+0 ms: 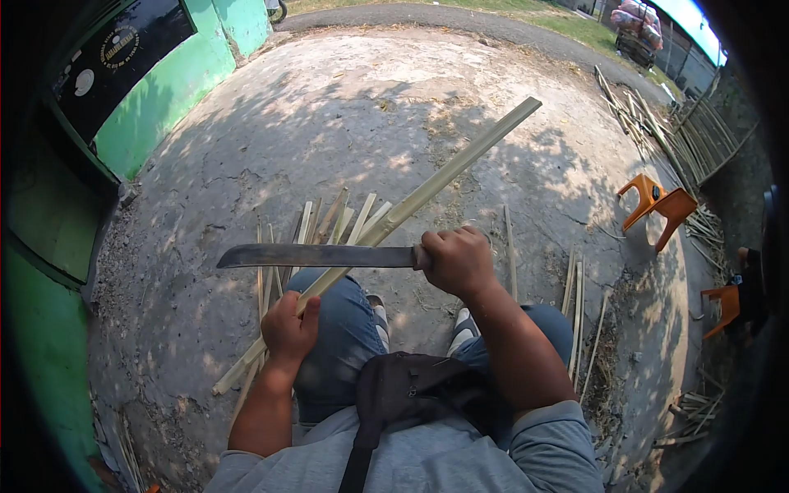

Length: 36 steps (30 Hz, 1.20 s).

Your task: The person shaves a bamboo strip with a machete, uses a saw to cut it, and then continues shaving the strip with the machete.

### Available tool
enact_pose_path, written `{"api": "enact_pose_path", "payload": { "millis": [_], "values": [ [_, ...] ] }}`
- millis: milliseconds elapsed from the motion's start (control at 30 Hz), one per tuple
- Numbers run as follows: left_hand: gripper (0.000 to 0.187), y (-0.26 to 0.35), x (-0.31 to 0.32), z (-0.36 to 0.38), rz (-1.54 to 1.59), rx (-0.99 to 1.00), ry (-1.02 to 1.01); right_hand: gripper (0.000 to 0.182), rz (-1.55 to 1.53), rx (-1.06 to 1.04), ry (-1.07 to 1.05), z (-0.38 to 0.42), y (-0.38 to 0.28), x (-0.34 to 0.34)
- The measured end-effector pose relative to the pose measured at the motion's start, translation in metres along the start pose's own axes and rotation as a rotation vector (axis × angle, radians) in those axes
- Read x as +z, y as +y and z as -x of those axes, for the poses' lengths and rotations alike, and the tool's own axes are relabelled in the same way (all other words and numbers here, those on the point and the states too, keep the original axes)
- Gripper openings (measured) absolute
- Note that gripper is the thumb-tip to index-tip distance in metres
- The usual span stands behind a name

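My right hand (459,261) is closed around the handle of a machete (316,255), whose long dark blade points left across my lap. Under the blade runs a long pale bamboo strip (448,177), slanting from lower left to upper right. My left hand (289,329) grips this strip near its lower end, by my left knee. The blade crosses over the strip; whether it touches cannot be told. Beyond my left knee several split bamboo pieces (335,220) lie on the ground.
More strips (574,292) lie right of my right leg. An orange plastic stool (657,205) stands at the right, with bamboo poles (641,123) behind it. Another person, partly seen, sits at the far right edge. A green wall (156,99) runs along the left.
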State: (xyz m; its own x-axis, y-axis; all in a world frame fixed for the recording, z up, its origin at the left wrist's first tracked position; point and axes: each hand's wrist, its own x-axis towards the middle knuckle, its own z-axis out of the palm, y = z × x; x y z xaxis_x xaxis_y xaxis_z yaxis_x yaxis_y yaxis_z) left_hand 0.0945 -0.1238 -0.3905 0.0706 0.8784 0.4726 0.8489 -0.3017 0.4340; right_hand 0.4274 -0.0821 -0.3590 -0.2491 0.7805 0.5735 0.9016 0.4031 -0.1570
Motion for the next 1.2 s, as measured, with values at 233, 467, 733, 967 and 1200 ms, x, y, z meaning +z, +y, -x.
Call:
{"api": "enact_pose_path", "payload": {
  "millis": [233, 467, 733, 967, 1200],
  "values": [
    [0.063, 0.003, 0.002, -0.002, -0.027, -0.055, -0.035, 0.024, 0.005, 0.078, 0.017, 0.001, 0.016, 0.001],
    [0.058, 0.001, 0.0, -0.001, -0.062, -0.02, -0.039, 0.017, -0.049, 0.037, -0.068, 0.004, -0.012, 0.012],
    [0.056, 0.001, 0.001, 0.002, -0.066, 0.015, 0.021, 0.024, -0.02, 0.368, 0.056, -0.005, 0.031, -0.009],
    [0.056, 0.006, -0.002, -0.001, -0.116, 0.023, -0.027, 0.021, -0.107, 0.494, -0.053, 0.003, 0.035, -0.022],
    [0.057, -0.001, -0.007, 0.003, -0.043, 0.007, -0.059, 0.016, -0.081, 0.195, -0.107, 0.003, 0.004, -0.035]
  ]
}}
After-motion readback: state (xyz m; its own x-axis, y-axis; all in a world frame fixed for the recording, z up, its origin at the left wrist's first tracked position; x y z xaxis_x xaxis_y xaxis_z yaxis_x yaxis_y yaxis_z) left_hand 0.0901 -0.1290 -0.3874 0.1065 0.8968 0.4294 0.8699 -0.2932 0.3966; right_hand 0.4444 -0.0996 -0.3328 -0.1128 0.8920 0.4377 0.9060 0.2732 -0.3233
